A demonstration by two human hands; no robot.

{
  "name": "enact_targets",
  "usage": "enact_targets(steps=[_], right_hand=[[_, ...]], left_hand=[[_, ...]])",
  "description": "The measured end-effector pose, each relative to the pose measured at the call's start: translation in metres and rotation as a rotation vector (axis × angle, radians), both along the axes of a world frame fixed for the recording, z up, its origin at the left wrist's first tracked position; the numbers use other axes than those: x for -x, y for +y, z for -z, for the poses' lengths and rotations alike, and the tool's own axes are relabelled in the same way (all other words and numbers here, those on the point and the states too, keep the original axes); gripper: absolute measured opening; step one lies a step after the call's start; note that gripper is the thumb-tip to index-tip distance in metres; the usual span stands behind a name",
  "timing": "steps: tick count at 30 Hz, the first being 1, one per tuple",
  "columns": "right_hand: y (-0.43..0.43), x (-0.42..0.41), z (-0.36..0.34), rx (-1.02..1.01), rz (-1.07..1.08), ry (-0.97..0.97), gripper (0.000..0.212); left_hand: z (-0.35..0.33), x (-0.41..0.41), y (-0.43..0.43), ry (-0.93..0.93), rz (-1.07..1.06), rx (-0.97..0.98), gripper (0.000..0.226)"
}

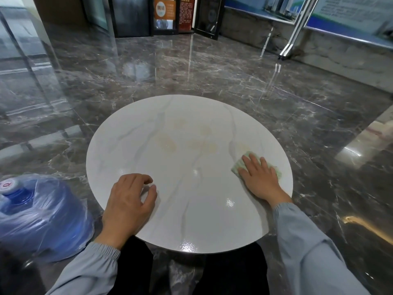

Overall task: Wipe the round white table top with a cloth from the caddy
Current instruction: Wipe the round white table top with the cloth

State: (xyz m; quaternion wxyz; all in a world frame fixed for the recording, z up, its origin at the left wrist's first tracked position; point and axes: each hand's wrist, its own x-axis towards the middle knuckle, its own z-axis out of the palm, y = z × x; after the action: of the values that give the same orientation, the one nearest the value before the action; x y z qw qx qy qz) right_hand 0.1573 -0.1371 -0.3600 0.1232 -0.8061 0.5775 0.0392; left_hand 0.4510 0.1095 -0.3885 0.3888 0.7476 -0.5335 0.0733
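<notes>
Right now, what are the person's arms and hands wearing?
Both arms wear long, light blue-grey sleeves. The left sleeve and right sleeve end in gathered elastic cuffs at the wrists. The left hand and right hand are bare: no gloves, rings or watch show.

A single wide-angle camera, worn at head height, faces forward and steeply down over the round tabletop (191, 188). The tabletop lies close below, filling the frame centre; the marble floor (191, 67) stretches beyond it toward the upper edge.
</notes>
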Motion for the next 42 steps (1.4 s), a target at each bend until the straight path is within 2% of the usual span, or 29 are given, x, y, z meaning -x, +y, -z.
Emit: enact_targets(steps=[3, 9, 11, 15, 21, 24, 27, 32, 35, 38, 42], right_hand=[[0.011, -0.027, 0.001, -0.019, -0.016, 0.016, 0.060], [0.129, -0.138, 0.009, 0.054, -0.582, -0.023, 0.071], [0.153, -0.144, 0.009, 0.024, -0.667, -0.072, 0.067], [0.110, -0.115, 0.002, 0.013, -0.570, -0.102, 0.063], [-0.004, 0.012, 0.001, 0.000, -0.034, 0.024, 0.061], [-0.020, 0.040, -0.003, -0.045, 0.114, 0.036, 0.061], [-0.002, 0.003, -0.002, -0.043, 0.054, 0.040, 0.062], [0.101, -0.092, 0.005, 0.032, -0.422, 0.009, 0.064], [0.142, -0.102, 0.007, 0.019, -0.613, -0.038, 0.065], [0.124, -0.078, 0.003, 0.000, -0.568, -0.066, 0.064], [0.055, -0.007, -0.002, 0.002, -0.221, -0.039, 0.061]], left_hand=[[0.001, 0.001, 0.000, 0.009, -0.016, 0.016, 0.025], [0.000, -0.002, 0.003, 0.045, -0.031, 0.099, 0.025], [0.000, -0.002, 0.004, 0.061, -0.026, 0.107, 0.028], [0.000, -0.001, 0.003, 0.012, -0.002, 0.080, 0.026], [0.001, 0.000, 0.003, 0.006, -0.003, 0.058, 0.022], [-0.002, 0.002, 0.001, 0.028, -0.007, 0.038, 0.020], [-0.003, 0.002, 0.002, 0.040, -0.012, 0.027, 0.019], [-0.002, 0.000, 0.001, 0.002, 0.018, -0.035, 0.031], [-0.003, -0.002, 0.002, -0.031, 0.055, -0.096, 0.033], [-0.004, -0.002, 0.003, -0.014, 0.046, -0.104, 0.032], [-0.004, -0.002, 0.003, -0.033, 0.044, -0.114, 0.034]])
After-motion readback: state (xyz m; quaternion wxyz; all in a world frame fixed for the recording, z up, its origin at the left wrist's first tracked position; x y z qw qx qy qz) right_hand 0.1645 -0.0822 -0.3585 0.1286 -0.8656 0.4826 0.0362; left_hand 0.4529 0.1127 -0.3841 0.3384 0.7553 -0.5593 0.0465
